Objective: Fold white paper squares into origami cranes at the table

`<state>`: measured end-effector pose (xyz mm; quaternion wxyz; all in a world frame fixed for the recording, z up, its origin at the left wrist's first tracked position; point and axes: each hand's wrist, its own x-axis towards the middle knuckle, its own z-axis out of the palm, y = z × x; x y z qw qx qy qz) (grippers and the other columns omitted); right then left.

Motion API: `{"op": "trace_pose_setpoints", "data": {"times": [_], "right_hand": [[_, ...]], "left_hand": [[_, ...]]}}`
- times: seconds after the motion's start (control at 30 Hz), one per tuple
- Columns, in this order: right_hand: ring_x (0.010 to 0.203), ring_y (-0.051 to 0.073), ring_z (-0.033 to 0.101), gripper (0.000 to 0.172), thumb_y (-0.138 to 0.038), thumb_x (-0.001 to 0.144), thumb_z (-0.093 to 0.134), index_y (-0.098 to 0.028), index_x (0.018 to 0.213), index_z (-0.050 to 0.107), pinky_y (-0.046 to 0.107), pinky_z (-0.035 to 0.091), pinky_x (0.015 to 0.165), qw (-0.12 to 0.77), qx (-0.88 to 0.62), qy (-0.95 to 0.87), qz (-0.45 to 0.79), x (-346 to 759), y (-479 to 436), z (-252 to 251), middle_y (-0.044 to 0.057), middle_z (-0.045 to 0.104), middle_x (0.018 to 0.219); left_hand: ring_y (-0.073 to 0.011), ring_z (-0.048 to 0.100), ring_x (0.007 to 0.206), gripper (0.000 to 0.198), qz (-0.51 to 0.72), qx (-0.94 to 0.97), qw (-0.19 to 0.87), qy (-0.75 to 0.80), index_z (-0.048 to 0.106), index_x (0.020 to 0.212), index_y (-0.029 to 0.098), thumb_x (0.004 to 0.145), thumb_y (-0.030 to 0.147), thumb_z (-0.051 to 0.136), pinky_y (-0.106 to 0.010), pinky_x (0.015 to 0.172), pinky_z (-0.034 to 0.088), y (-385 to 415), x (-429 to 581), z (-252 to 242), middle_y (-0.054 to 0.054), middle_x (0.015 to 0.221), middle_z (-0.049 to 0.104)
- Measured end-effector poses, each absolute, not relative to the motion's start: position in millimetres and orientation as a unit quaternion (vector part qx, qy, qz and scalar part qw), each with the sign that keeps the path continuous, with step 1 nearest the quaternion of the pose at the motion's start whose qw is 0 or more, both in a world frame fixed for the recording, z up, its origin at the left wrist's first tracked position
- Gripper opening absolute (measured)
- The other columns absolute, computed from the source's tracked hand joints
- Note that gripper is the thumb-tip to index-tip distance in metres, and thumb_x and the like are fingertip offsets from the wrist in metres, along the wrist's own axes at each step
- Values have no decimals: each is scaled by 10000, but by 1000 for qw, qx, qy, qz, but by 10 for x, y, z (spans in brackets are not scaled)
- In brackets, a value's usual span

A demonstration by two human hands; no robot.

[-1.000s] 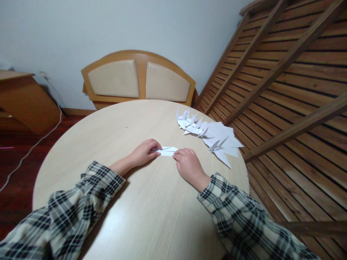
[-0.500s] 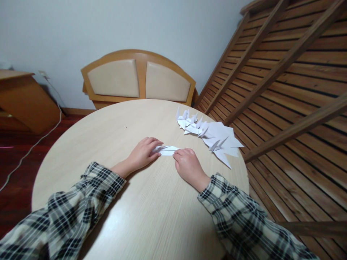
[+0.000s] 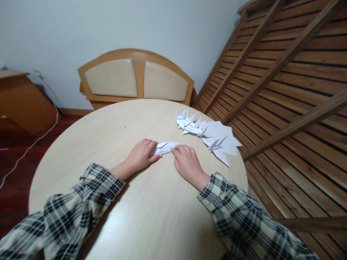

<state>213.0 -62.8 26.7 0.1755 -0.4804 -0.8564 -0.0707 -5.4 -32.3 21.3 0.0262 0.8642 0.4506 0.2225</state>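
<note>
Two hands meet on a folded white paper (image 3: 166, 147) that lies near the middle of the round bench (image 3: 108, 130). The left hand (image 3: 141, 155) lies low, its fingers close together over the paper's left end; the thumb is hidden, so I cannot tell whether it pinches the paper or only presses it. The right hand (image 3: 187, 162) rests on the bench with its fingers half curled and grips nothing, its fingertips touching the paper's right tip. A pile of folded papers (image 3: 208, 133) sits near the bench's right edge, apart from the hands. A chair (image 3: 135, 79) stands at the far side.
</note>
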Motion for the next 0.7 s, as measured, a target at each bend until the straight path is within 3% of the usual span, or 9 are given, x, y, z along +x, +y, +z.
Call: {"op": "trace_pose_setpoints", "data": {"times": [0.13, 0.23, 0.3, 0.47, 0.7], "right_hand": [[988, 242, 531, 177, -148, 858, 503, -167, 1017, 578, 388, 395, 862, 249, -519, -817, -18, 2128, -553, 339, 96, 614, 1001], [850, 193, 551, 47, -186, 867, 508, -181, 851, 552, 337, 420, 778, 306, -520, -790, 107, 2102, -476, 375, 53, 610, 864], [760, 164, 550, 118, -265, 885, 516, -185, 800, 537, 312, 428, 713, 329, -503, -770, 214, 2053, -421, 363, 34, 602, 803], [700, 129, 583, 165, -360, 897, 500, -195, 893, 514, 268, 467, 641, 393, -453, -624, 501, 1835, -236, 215, 5, 591, 764], [713, 136, 548, 165, -362, 870, 511, -201, 836, 524, 253, 459, 631, 506, -415, -597, 465, 1606, -42, 61, -5, 562, 769]], "left_hand": [[-248, 585, 813, 366, 261, 826, 42, 498, 536, 1143, 163, 844, 365, 595, -374, 709, 464, -376, -43, 260, -119, 932, 651], [-221, 576, 722, 375, 317, 764, 111, 552, 509, 1154, 166, 839, 352, 591, -350, 642, 442, -380, -22, 277, -97, 880, 645], [-214, 578, 742, 356, 373, 721, 167, 560, 506, 1115, 169, 832, 366, 593, -349, 665, 443, -366, 15, 272, -86, 896, 636], [-200, 573, 859, 299, 493, 647, 271, 515, 487, 997, 176, 796, 364, 603, -346, 781, 445, -329, 185, 207, -59, 934, 609], [-191, 549, 779, 312, 520, 591, 340, 515, 490, 937, 174, 778, 408, 622, -324, 706, 435, -334, 325, 164, -24, 833, 570]]}}
